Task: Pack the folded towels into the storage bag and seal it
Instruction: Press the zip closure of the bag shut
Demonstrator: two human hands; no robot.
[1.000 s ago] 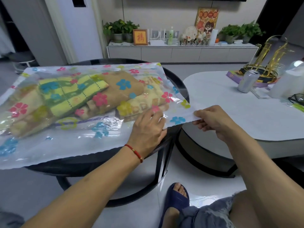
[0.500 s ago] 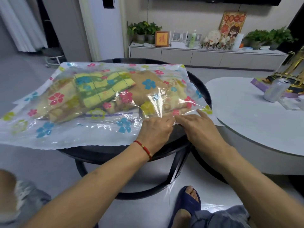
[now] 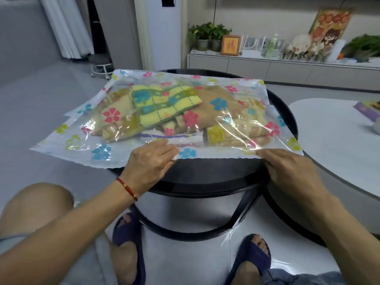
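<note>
Grey floor (image 3: 51, 95) — white sideboard (image 3: 287, 68)

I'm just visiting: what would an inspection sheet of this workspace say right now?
Surface: round black table, bag overhanging its near-left edge.
Job's things: folded towels inside the flowered storage bag.
Clutter: nothing seen on this table.
Hands: left hand rests flat on the bag's near edge; right hand holds its near-right corner, fingers partly hidden.
Cables: nothing seen.
Surroundings: white table at right, cabinet with plants behind.
</note>
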